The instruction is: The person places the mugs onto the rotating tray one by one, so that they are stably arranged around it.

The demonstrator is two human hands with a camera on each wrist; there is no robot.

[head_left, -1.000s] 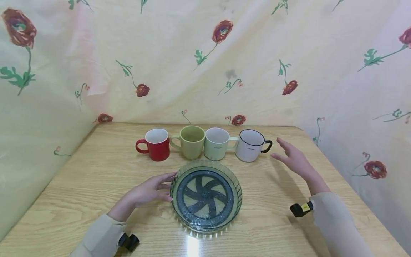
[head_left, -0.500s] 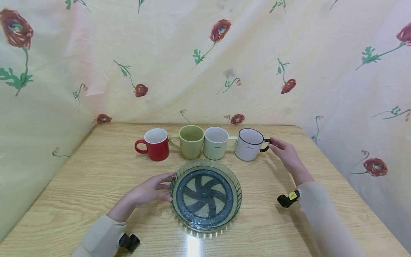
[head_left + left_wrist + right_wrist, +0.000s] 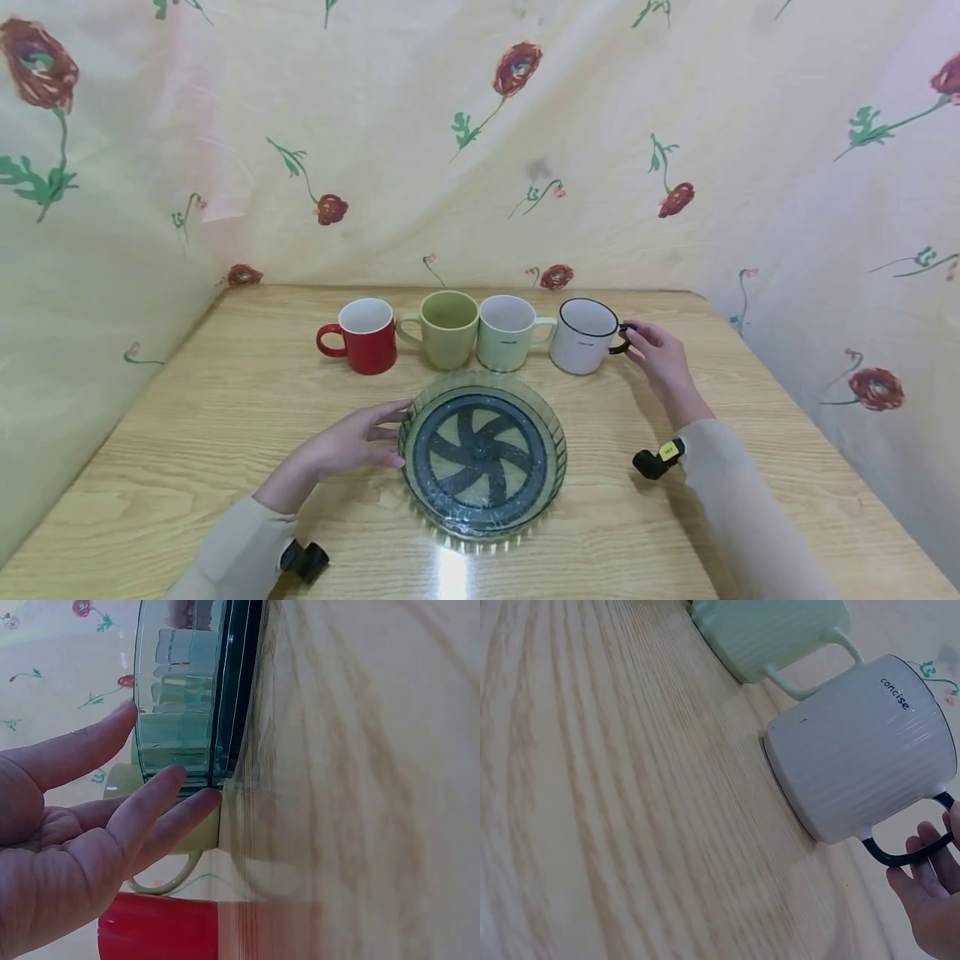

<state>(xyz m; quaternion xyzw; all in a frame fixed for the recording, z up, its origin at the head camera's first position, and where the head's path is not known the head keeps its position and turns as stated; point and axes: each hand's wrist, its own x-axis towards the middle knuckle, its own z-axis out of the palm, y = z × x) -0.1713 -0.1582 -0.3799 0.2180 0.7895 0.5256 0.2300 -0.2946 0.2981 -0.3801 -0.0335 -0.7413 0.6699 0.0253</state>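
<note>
My right hand (image 3: 660, 357) grips the black handle of a white mug (image 3: 583, 348). In the right wrist view its fingers (image 3: 928, 881) curl through the handle, and the mug (image 3: 862, 746), lettered "concise", stands on the table. My left hand (image 3: 348, 443) rests with loosely spread fingers against the left side of a round, fluted, clear green-tinted dish (image 3: 558, 450). A dark ring with curved spokes shows through the dish's bottom. In the left wrist view the fingertips (image 3: 171, 776) touch the dish wall (image 3: 180, 727).
Beside the white mug, a pale mint mug (image 3: 504, 343), an olive-green mug (image 3: 448, 337) and a red mug (image 3: 369, 343) stand in a row behind the dish on the wooden table (image 3: 210, 400). Flowered cloth (image 3: 405, 150) hangs at the back and sides.
My right hand has moved left and taken hold of the white mug's handle; earlier it was open beside it. My left hand and the dish have stayed in place.
</note>
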